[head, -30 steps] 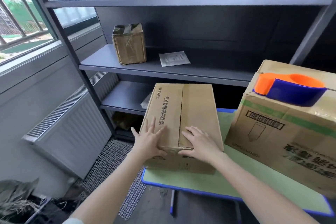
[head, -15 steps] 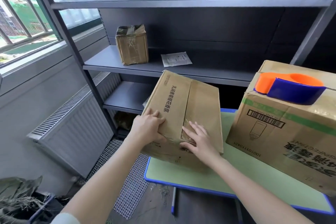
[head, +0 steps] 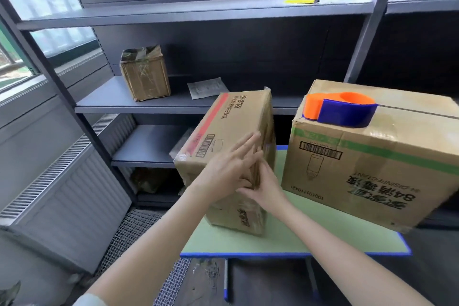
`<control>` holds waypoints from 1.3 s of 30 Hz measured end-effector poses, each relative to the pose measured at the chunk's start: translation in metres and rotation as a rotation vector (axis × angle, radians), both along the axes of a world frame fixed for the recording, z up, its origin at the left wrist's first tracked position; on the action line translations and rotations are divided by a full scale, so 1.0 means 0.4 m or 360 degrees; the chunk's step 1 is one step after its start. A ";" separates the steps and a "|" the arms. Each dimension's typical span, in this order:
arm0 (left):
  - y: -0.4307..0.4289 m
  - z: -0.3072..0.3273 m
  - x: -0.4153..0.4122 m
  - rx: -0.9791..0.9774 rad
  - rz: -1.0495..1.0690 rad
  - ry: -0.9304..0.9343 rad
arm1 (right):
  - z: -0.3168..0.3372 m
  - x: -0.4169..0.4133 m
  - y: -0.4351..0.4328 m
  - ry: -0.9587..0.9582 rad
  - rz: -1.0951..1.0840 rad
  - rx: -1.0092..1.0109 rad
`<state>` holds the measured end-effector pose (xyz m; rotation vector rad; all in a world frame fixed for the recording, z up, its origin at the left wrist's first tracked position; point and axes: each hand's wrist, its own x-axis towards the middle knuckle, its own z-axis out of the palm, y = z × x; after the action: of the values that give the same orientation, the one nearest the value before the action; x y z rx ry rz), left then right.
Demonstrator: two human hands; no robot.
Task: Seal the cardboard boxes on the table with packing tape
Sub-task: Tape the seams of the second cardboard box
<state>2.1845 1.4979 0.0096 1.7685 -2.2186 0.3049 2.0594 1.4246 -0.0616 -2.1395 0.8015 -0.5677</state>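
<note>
On green tabletop (head: 285, 238), tilted cardboard box (head: 223, 131); left grip (head: 231, 166) spread flat, right grip (head: 268, 189) flat along edge.

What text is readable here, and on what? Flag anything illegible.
"84消毒液": large box, front face, upside down.
"DISINFECTANT": same face, upside down.
"1001011...": same face, later digits uncertain.
"多家宜": small box, upper face.
Unreadable: barcode digits on both boxes, small box's smaller print, paper on the shelf.
</note>
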 end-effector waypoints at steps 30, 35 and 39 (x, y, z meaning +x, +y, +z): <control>0.111 0.021 0.076 0.0169 0.0959 0.1108 | 0.116 -0.005 0.039 0.0535 -0.0040 -0.0662; 0.113 0.094 0.051 0.0059 0.0952 0.0348 | 0.085 -0.018 0.049 0.0095 -0.0090 -0.0250; 0.074 0.058 0.030 0.0288 0.0813 0.0319 | 0.071 -0.021 0.045 0.0352 -0.0073 -0.0195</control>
<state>2.1966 1.5277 0.0329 2.3357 -1.6783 0.0244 2.0509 1.4426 -0.0332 -2.3299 0.9601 -0.4170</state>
